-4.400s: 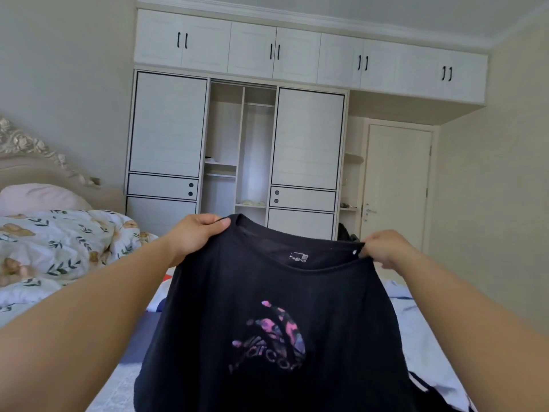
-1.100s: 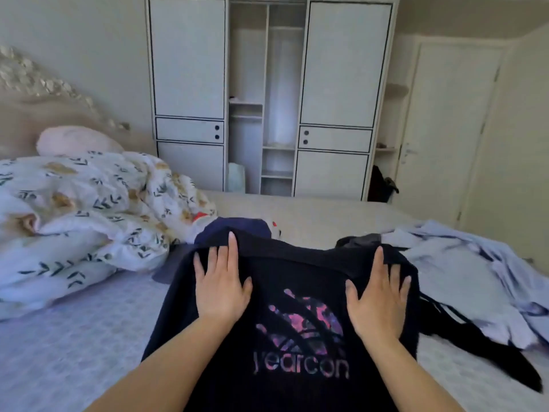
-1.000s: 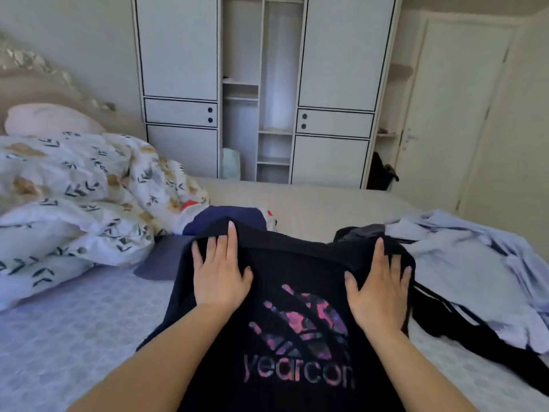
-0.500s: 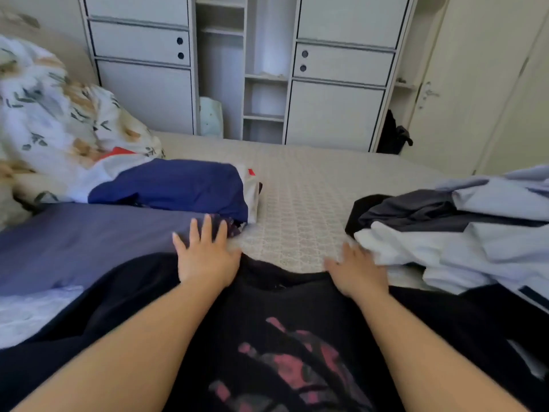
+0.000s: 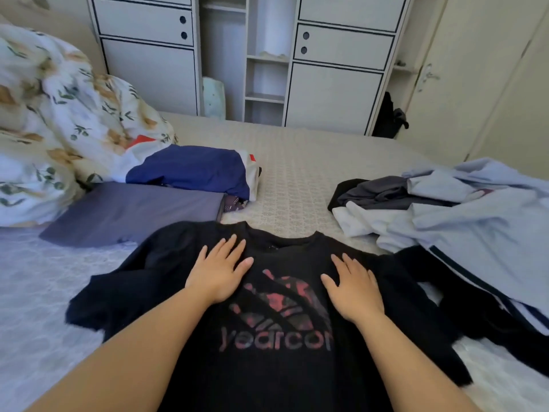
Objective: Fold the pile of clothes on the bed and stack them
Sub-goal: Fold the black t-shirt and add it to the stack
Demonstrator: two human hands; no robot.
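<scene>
Duvet (image 5: 53, 114): bunched at the bed's far left corner, floral print, well clear of the work.
Folded stack (image 5: 190, 169): a navy piece on top, just beside the duvet; a flat grey-blue garment (image 5: 130, 211) lies in front of it, toward the left edge of the bed (image 5: 297, 173).
Black T-shirt (image 5: 276, 346): spread face up at the near edge of the bed, collar pointing away, both sleeves out to the sides; the left sleeve looks rumpled.
Left hand (image 5: 218, 273): flat on the shirt's chest, fingers straight and spread, gripping nothing.
Right hand (image 5: 353, 288): likewise flat and splayed on the chest, apart from the left, with the printed logo between them.
Unfolded pile (image 5: 445, 209): pale blue, white and dark pieces heaped toward the right edge; a dark garment from it lies touching or under the shirt's right sleeve, I cannot tell which.
Step in hand: probably smoothing before the first fold.
Risk: folding the right sleeve may drag that dark garment along and trap it in the fold; the rumpled left sleeve, if not flattened, would leave a lumpy fold that tips the stack.
</scene>
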